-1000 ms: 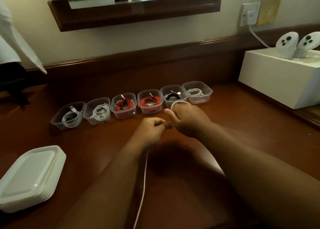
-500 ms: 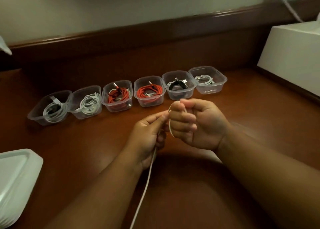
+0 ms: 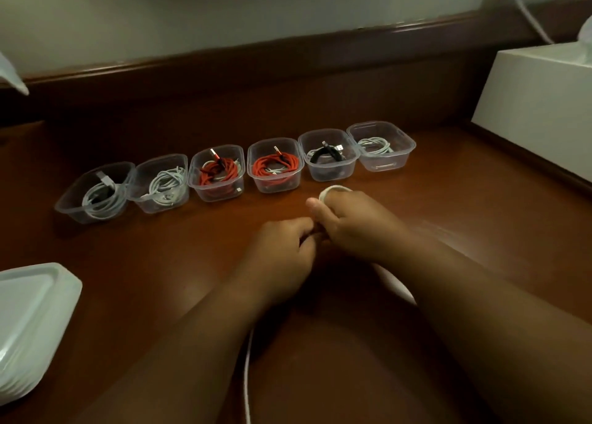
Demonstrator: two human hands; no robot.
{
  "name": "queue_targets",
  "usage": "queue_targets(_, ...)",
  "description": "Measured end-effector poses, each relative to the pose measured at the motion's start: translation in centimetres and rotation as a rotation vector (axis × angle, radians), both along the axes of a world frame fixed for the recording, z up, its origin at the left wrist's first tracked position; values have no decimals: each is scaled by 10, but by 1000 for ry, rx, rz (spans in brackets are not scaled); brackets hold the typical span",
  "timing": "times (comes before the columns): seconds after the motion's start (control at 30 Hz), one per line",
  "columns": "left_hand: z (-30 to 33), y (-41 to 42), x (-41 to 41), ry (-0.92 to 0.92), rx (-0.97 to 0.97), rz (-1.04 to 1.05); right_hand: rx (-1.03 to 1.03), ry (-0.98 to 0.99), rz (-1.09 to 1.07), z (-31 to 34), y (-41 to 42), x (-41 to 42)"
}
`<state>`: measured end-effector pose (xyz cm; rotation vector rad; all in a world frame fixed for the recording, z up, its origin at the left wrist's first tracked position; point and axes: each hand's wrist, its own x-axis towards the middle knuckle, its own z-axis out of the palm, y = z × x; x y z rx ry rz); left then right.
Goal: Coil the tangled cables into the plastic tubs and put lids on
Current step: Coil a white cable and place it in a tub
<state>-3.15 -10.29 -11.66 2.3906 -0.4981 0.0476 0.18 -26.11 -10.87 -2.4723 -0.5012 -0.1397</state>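
Between both hands, thin white cable [image 3: 331, 188], partly looped

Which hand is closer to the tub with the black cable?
The right hand. It sits just in front of the black cable's tub, gripping the white cable. The left hand is lower and further left.

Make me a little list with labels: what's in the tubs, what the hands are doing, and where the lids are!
tubs: six clear plastic tubs in a row on the brown wooden table, none lidded
contents: white cables in three, red in two, black in one
right hand: grips a small white cable loop
left hand: pinches the same cable
lids: white plastic lid stack at the table's left
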Motion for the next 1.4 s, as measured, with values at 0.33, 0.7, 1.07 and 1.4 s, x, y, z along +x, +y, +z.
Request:
queue_targets(0.33,5,6,-1,-210,-348,81,471,698,156,14,-8,-11)
queue_targets(0.7,1,-22,-8,347,-798,148,1829,865,478,19,-4,-16)
queue_targets(1.07,7,3,-7,-66,14,28,164,-8,109,2,3,-14)
queue_targets(1.4,10,9,-11,-418,48,-61,378,477,265,13,-4,-21)
